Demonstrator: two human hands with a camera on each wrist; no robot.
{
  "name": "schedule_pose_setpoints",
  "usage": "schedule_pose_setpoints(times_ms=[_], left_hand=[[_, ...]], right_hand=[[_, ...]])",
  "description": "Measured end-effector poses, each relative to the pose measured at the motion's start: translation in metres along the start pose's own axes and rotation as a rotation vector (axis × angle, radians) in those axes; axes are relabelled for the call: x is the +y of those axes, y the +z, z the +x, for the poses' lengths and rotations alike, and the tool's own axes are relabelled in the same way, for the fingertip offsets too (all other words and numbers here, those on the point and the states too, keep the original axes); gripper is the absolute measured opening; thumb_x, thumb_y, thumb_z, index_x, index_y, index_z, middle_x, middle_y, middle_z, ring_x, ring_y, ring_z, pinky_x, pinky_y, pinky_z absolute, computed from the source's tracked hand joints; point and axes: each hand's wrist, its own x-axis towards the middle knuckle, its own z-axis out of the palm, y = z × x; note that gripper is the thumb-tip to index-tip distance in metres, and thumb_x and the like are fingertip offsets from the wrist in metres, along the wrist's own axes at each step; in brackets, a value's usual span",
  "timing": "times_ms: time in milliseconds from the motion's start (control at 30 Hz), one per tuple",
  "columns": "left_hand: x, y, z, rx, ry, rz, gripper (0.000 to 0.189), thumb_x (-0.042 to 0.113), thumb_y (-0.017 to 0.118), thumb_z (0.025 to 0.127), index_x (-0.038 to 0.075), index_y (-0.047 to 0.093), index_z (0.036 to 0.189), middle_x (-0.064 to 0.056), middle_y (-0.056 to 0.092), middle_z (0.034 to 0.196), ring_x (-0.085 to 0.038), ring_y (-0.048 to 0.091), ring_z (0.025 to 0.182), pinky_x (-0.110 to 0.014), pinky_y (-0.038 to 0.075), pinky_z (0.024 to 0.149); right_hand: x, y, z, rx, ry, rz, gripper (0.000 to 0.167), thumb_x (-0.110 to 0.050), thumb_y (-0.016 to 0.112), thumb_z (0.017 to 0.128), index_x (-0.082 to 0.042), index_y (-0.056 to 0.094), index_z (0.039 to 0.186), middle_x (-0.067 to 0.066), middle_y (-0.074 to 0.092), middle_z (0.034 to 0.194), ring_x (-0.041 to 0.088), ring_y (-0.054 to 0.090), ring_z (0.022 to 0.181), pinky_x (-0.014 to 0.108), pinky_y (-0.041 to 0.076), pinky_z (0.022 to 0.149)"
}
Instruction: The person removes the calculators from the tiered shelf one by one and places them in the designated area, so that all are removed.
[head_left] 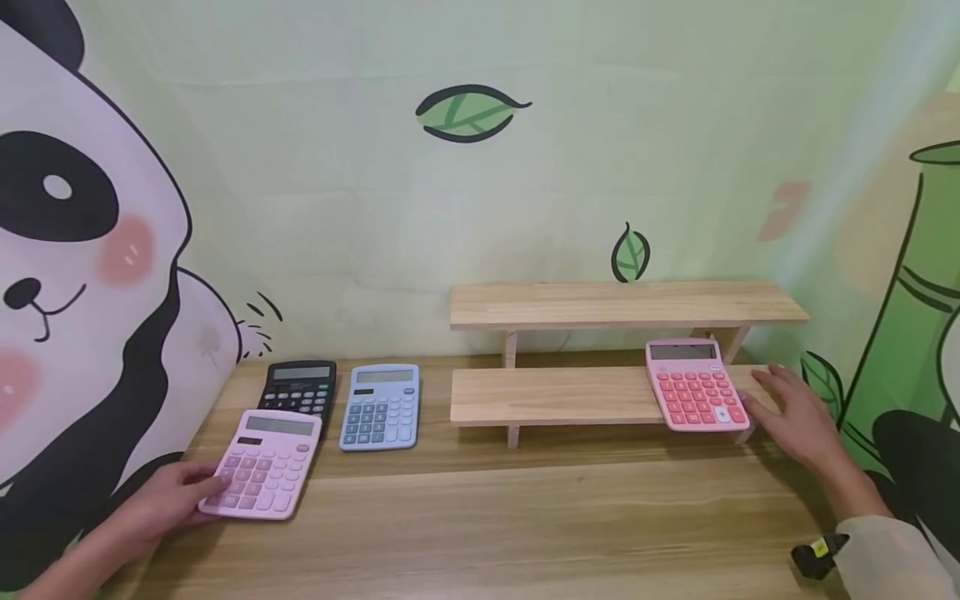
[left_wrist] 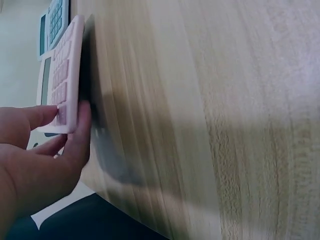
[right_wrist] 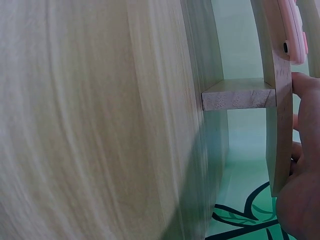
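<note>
My left hand [head_left: 168, 500] pinches the lower left corner of a pale pink calculator [head_left: 262, 458], thumb on its keys and fingers underneath. In the left wrist view, this calculator [left_wrist: 65, 75] is tilted, with its lower edge above the table. It partly covers a black calculator [head_left: 300, 383]; a light blue calculator [head_left: 380, 408] lies to the right. On the lower shelf, at its right part, a brighter pink calculator [head_left: 695, 385] leans back, its keys facing me. Beside its right edge is my right hand [head_left: 798, 412], fingers loosely extended over the shelf end, not gripping the calculator.
A two-step wooden shelf [head_left: 555, 396] stands at the back right of the wooden table [head_left: 480, 533]. Behind it hangs a printed cloth [head_left: 337, 167] with a panda and leaves. A dark strap end [head_left: 813, 560] shows by the right sleeve.
</note>
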Motion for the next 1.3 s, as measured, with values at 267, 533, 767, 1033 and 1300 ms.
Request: schedule_pose_setpoints(times_ms=[267,533,767,1033,1300], left_hand=[[-0.0028,0.0030,0.0001,0.125,0.043,0.234,0.060,0.027,0.068,0.102,-0.022,0.053,0.134,-0.042,0.057,0.131,-0.050,0.057,0.118,-0.064,0.049,0.099],[-0.0027,0.0068,0.0030,0.146,0.032,0.306,0.060,0.032,0.073,0.100,-0.018,0.059,0.130,-0.036,0.064,0.119,-0.043,0.062,0.106,-0.062,0.052,0.094],[-0.0053,0.0071,0.0051,0.154,0.044,0.321,0.061,0.033,0.073,0.100,-0.018,0.059,0.129,-0.034,0.066,0.115,-0.041,0.063,0.102,-0.059,0.053,0.090],[-0.0081,0.0079,0.0053,0.163,0.044,0.302,0.064,0.036,0.074,0.099,-0.015,0.058,0.133,-0.036,0.066,0.119,-0.044,0.064,0.105,-0.057,0.054,0.088],[-0.0063,0.0096,0.0037,0.169,0.039,0.287,0.061,0.034,0.074,0.099,-0.014,0.059,0.134,-0.035,0.066,0.119,-0.042,0.063,0.104,-0.056,0.054,0.087]], right_hand=[[-0.0023,0.0003,-0.0005,-0.001,0.005,0.011,0.069,-0.041,0.054,0.110,0.013,0.041,0.152,0.043,0.024,0.161,0.066,0.019,0.147,0.087,0.020,0.107],[0.0001,0.0012,0.0003,0.006,-0.003,0.003,0.068,-0.040,0.054,0.110,0.013,0.041,0.152,0.043,0.025,0.161,0.066,0.020,0.147,0.087,0.021,0.108],[0.0014,0.0015,-0.0013,0.004,-0.002,0.006,0.068,-0.040,0.053,0.111,0.013,0.041,0.152,0.043,0.024,0.161,0.066,0.020,0.147,0.087,0.020,0.107],[0.0013,0.0016,-0.0016,0.000,0.006,0.006,0.069,-0.040,0.053,0.111,0.013,0.040,0.152,0.043,0.023,0.161,0.066,0.019,0.147,0.088,0.020,0.107],[0.0013,0.0011,-0.0017,0.007,-0.004,0.008,0.068,-0.040,0.053,0.111,0.013,0.041,0.152,0.043,0.024,0.161,0.066,0.019,0.147,0.088,0.020,0.107]])
